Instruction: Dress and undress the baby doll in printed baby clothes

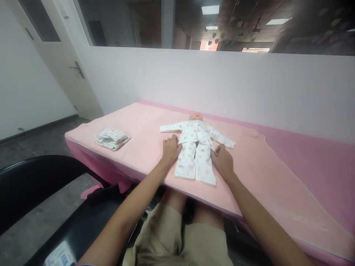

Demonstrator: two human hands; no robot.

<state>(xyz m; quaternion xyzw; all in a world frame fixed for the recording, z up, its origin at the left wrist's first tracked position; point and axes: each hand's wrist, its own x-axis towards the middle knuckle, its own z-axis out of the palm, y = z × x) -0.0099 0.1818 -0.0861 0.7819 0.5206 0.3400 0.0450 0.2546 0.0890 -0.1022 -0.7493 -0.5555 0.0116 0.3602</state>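
Observation:
A doll [196, 116] lies on its back on the pink cloth, its head toward the wall. It wears a white patterned top [194, 131] with both sleeves spread out, and white patterned trousers [185, 162] with the legs side by side. At the left side of the waist, my left hand [171, 149] has its fingers curled at the top's lower edge. My right hand [222, 159] is closed at the right side, by the top's lower corner. What either hand pinches is too small to make out.
A folded stack of white patterned cloth [111, 139] lies on the left of the pink-covered table [144, 122]. Behind the table stands a white wall [222, 85] with a window above. A black chair [41, 166] is at the lower left.

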